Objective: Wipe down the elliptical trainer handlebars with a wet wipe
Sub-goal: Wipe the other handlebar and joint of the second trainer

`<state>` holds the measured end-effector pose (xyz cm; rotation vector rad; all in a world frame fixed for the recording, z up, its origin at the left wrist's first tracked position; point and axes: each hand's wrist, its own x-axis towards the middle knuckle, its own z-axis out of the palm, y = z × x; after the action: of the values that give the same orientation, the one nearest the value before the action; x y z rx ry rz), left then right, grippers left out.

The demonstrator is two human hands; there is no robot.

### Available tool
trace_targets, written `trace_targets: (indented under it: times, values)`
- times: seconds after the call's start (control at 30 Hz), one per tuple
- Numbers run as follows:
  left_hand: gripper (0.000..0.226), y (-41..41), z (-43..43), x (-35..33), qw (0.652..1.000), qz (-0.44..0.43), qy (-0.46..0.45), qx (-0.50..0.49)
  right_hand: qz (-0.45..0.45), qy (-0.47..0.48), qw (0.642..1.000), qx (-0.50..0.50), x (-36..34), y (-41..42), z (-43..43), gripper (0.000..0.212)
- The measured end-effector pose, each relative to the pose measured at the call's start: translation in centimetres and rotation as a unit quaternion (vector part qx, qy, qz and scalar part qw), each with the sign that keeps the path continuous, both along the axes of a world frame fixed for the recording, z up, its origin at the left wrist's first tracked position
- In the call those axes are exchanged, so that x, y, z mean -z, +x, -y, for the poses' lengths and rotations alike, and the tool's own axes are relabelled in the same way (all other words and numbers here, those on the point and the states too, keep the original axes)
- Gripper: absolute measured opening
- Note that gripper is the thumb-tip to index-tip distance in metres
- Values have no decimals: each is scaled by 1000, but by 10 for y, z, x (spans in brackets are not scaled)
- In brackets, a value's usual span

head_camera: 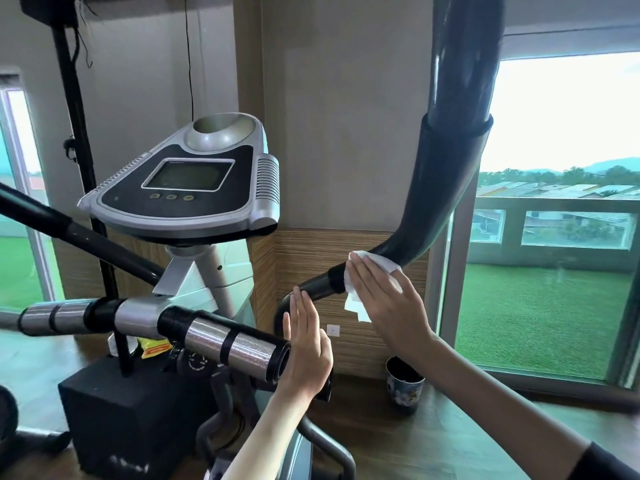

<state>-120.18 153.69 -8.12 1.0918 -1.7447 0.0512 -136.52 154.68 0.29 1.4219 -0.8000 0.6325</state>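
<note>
We pressed the wet wipe [372,263] with flat right hand [388,299] fingers onto the handlebar [433,202], rising far-right; left hand [306,344] open, idle.

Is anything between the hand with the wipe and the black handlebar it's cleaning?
Nothing visible. The right hand presses the wet wipe straight onto the curved black handlebar. The left hand is open, lower down beside the chrome bar.

Console [183,188] sits left of the curved handlebar [440,202]; a cup [404,384] stands on the floor below it
</note>
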Motion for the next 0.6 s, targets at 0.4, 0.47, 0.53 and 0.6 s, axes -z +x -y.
trace_targets:
  times: [0.4, 0.47, 0.53, 0.6]
  values:
    - [66, -1, -2, -1, 1000, 3, 6, -1, -35, -5, 996, 84, -11, -14, 7, 54]
    - [65, -1, -2, -2, 1000, 3, 6, -1, -40, -7, 995, 89, -10, -14, 15, 60]
    - [65, -1, -3, -2, 1000, 3, 7, -1, -45, -10, 994, 96, -8, -12, 20, 56]
    - [65, 0, -2, -2, 1000, 5, 4, -1, -47, -11, 994, 103, -8, -5, 24, 52]
